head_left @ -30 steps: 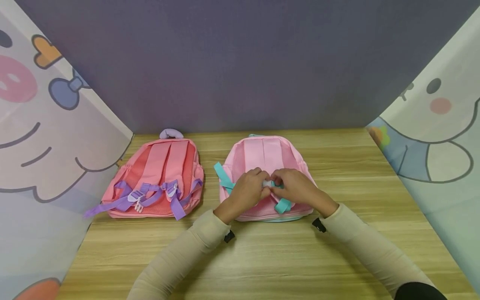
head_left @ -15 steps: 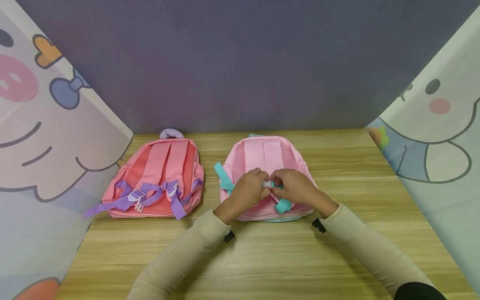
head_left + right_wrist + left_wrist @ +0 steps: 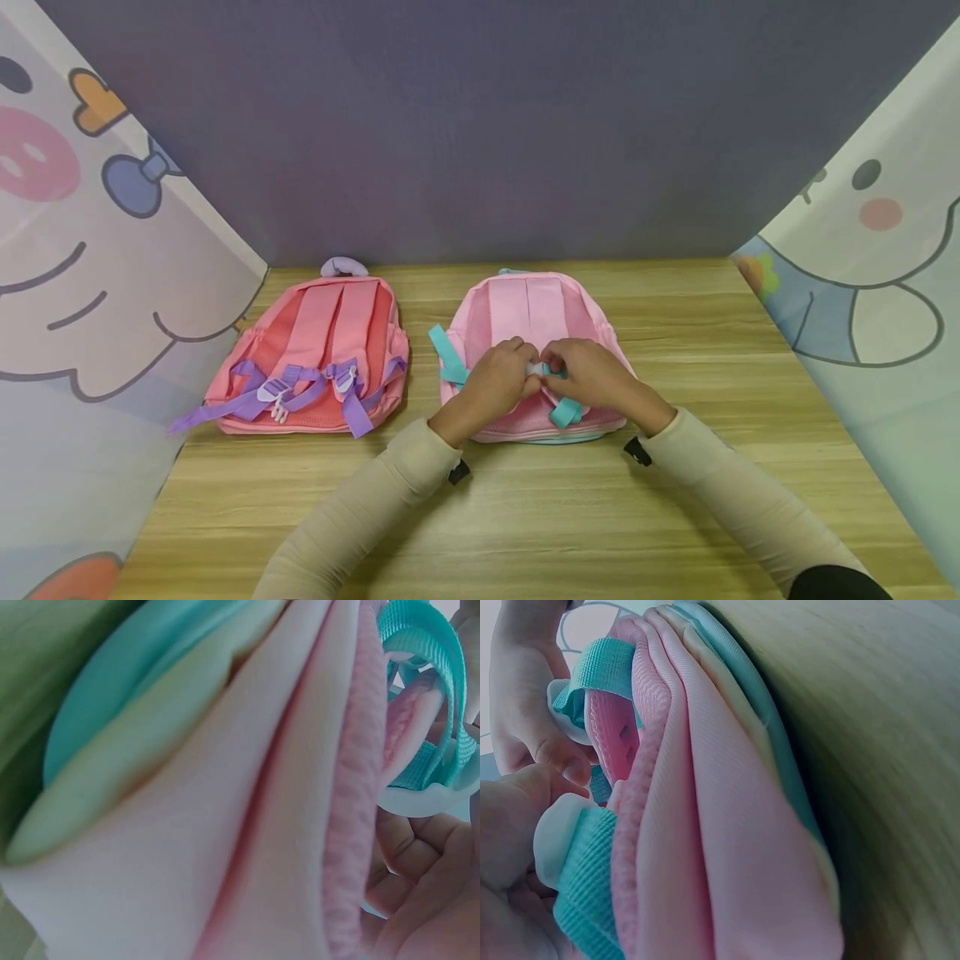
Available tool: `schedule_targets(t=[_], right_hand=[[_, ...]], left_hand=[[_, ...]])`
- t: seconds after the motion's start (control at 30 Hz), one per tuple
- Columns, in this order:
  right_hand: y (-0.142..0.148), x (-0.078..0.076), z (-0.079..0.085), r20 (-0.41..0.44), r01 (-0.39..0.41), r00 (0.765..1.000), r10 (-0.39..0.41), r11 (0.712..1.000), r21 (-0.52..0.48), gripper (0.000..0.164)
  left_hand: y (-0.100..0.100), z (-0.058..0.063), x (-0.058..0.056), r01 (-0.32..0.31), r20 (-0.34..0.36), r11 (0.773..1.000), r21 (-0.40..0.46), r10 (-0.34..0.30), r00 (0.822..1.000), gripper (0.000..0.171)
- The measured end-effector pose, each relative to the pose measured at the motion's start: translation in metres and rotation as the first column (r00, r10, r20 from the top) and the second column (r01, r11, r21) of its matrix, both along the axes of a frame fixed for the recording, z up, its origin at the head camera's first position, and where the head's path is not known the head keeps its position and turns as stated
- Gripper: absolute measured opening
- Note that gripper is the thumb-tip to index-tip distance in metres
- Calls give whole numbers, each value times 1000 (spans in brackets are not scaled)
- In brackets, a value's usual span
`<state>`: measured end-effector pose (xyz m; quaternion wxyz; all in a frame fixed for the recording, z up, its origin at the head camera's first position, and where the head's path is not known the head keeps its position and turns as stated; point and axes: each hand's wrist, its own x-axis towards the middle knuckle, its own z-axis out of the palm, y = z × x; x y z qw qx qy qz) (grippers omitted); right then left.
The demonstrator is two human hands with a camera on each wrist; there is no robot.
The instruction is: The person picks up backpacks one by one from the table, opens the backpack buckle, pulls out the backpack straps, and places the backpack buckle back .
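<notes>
Buckle [image 3: 535,368], small and white, sits between two hands, right over the middle of a pink backpack [image 3: 551,310]. I see it by looking down through the head camera. The left hand [image 3: 491,379] pinches one end with its thumb and fingers. The right hand [image 3: 591,373] pinches the other end, where a bit of teal shows. Fingers hide so much that I cannot tell if the two parts are joined.

A left strap end [image 3: 447,354] and a right strap end [image 3: 566,412], both teal, poke out past the hands. From the left wrist I see a white plastic piece [image 3: 555,836] with teal strap around it, just beside the fingers. The right wrist shows me the bag's puffy side [image 3: 225,810] in pink, pale yellow and teal.

To the left, near but not touching, lies a coral backpack [image 3: 309,321] with purple straps [image 3: 225,410], white clips [image 3: 272,390] and a lavender handle [image 3: 342,267]. Both bags lie on a wood-grain table [image 3: 510,525]. Beige sleeves [image 3: 360,508] cover both arms. Behind is a dark gray wall [image 3: 480,125], with cartoon panels [image 3: 892,275] at both sides.
</notes>
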<state>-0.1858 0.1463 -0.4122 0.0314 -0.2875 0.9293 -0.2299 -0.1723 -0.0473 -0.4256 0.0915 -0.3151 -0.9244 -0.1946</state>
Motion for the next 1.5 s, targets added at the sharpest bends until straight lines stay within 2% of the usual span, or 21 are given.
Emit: schedule_targets(t=[0.4,0.8,1.17,1.5], right_hand=[[0,0,-1,3,3,1000,-3,1000,-3,22],[-1,1,2,-13,-2,1000,2,1000,-3,21],[-2,2,2,10,-1,1000,1,1000,3,18],[-1,2,2,2,-10,1000,10,1000,-4,16]], left_hand=[[1,0,-1,6,29,1000,-11,-5,1000,21],[0,-1,-1,19,54,999,30,-21,998,21],[0,0,-2,-13,111,999,43,8,994,24],[-1,0,-1,10,59,998,64,-14,998,24]])
